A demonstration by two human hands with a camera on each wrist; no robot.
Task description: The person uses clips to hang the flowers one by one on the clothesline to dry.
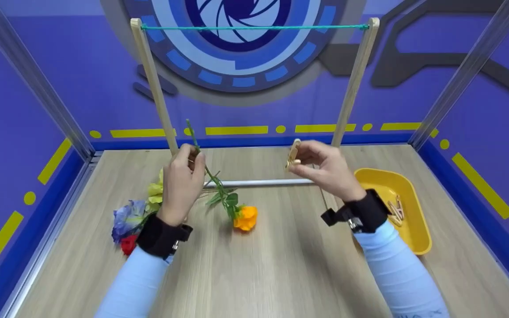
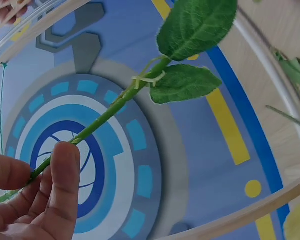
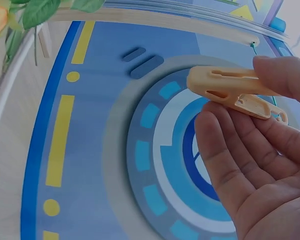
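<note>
My left hand (image 1: 184, 181) pinches the green stem (image 2: 110, 111) of an artificial flower. Its orange bloom (image 1: 245, 218) hangs low over the table, with the bare stem end pointing up past the fingers. Two green leaves (image 2: 197, 30) stand out from the stem in the left wrist view. My right hand (image 1: 325, 165) holds a light yellow clothespin (image 3: 225, 85) between thumb and fingers, level with the left hand and to its right. Above both hands, a green string (image 1: 254, 28) runs between two wooden posts.
A yellow tray (image 1: 420, 221) with several clothespins (image 1: 396, 212) stands at the right, partly behind my forearm. Blue (image 1: 127, 218), yellow (image 1: 155, 194) and red (image 1: 128, 244) artificial flowers lie left of my left hand. A white bar (image 1: 263, 182) crosses between the wooden posts (image 1: 357, 79) low down.
</note>
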